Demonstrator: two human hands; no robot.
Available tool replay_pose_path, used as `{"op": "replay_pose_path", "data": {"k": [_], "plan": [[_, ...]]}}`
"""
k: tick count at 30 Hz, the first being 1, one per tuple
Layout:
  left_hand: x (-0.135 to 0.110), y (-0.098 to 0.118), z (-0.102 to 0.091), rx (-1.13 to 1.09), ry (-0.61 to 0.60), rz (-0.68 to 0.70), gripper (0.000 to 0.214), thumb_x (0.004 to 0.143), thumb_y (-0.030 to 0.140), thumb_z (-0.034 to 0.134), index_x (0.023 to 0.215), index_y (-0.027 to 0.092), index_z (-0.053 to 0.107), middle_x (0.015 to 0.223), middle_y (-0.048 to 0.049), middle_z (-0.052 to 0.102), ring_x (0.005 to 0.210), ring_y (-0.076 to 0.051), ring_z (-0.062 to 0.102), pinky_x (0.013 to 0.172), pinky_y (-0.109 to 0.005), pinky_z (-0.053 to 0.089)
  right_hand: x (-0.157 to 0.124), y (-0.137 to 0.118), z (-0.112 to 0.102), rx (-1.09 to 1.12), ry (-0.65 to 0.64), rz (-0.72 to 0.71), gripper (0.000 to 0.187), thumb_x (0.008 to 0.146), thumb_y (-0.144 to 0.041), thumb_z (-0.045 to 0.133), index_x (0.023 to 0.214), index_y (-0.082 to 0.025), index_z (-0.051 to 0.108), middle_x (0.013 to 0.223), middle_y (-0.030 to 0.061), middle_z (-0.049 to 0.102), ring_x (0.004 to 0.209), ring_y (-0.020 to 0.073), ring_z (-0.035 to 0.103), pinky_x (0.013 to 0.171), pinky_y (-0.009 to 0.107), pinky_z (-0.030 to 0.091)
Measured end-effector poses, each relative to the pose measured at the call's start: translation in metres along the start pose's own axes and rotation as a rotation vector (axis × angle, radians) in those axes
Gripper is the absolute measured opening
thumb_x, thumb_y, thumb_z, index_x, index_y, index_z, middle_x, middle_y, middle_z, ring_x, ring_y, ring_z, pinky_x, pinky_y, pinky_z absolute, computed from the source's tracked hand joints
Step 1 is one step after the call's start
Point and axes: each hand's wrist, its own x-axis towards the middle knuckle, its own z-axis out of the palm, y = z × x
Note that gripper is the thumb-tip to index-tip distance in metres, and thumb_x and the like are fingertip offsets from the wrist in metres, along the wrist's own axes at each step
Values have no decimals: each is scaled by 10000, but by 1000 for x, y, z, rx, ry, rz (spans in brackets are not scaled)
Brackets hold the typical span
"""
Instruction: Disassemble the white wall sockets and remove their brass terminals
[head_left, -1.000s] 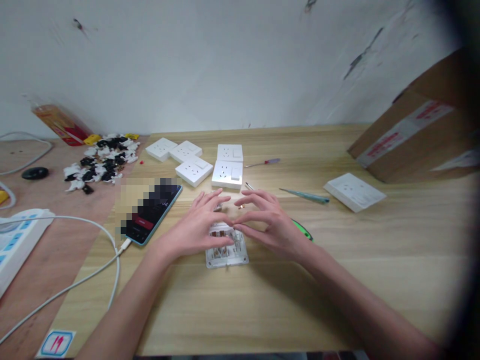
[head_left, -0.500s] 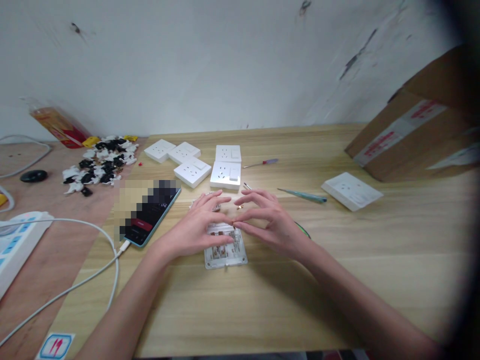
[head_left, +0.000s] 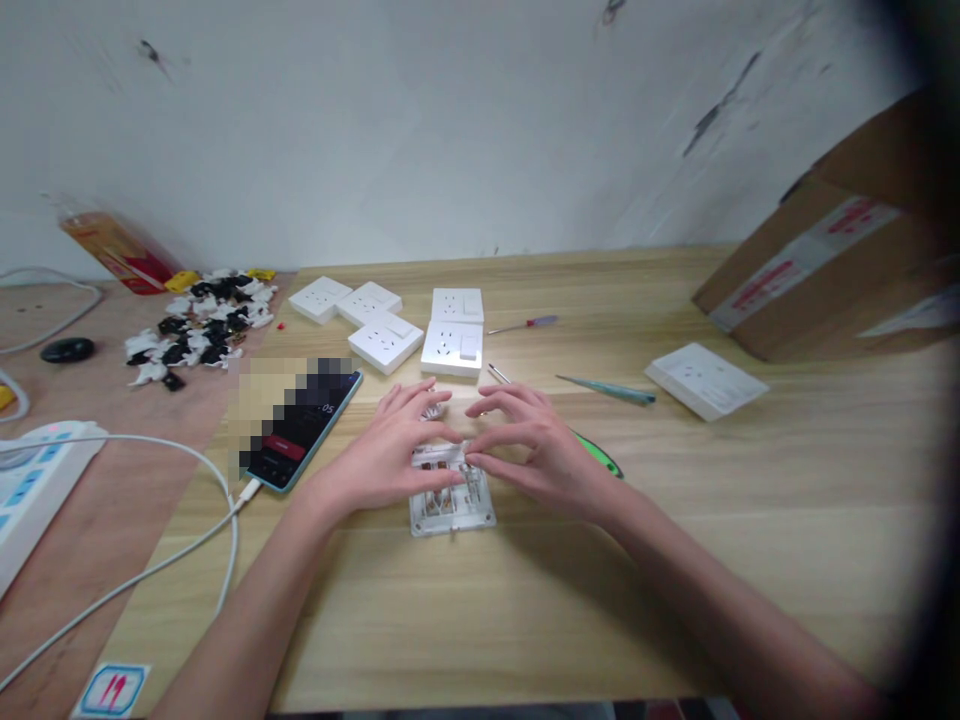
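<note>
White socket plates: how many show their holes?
6: three plates at left, two plates in the middle, one plate near the cardboard box; the hands may hide more.

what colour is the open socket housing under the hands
The open, square plastic socket housing is white, clearest in head view.

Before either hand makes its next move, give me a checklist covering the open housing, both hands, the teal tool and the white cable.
1. Open housing on the tabletop, inner side up: ok.
2. Full view of its interior: not ok; the hands cover part of it.
3. Left hand in place, thumb and index finger apart over the housing: ok.
4. Right hand holding a small part between thumb and index finger: cannot tell, too small.
5. Teal tool apart from the housing, off to its right: ok.
6. White cable clear of the housing: ok.
</note>
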Motion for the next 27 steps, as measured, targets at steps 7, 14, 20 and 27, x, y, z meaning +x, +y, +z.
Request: {"op": "replay_pose_path", "data": {"k": [7, 14, 20, 27], "plan": [[-1, -1, 1, 25, 14, 5, 306, 797, 457, 696, 1050, 286, 695, 1440, -63, 443, 1403, -307, 272, 1137, -574, 199, -1, 0, 0, -29, -58, 9, 101, 851, -339, 645, 857, -298, 738, 1094, 32, 637, 1186, 236, 476, 1001, 461, 341], [-2, -2, 2, 1, 22, 14, 298, 796, 449, 700, 1041, 280, 687, 1444, -59, 432, 1406, -315, 261, 1138, -593, 182, 0, 1, 2, -48, -52, -3, 109, 859, -341, 634, 853, -304, 736, 1088, 34, 639, 1165, 240, 483, 970, 466, 367], [-1, -3, 2, 17, 17, 16, 295, 792, 455, 702, 1022, 270, 694, 1445, -63, 432, 1405, -310, 265, 1143, -576, 185, 0, 0, 3, -57, -67, -4, 125, 870, -349, 620, 863, -296, 733, 1084, 42, 636, 1153, 246, 488, 965, 476, 362], [-1, -2, 1, 25, 4, -1, 294, 801, 455, 694, 1030, 271, 692, 1440, -64, 436, 1409, -306, 259, 1145, -575, 180, -1, 0, 4, -57, -71, 5, 130, 874, -354, 614, 866, -294, 729, 1086, 37, 632, 1156, 241, 490, 987, 483, 342]]}}
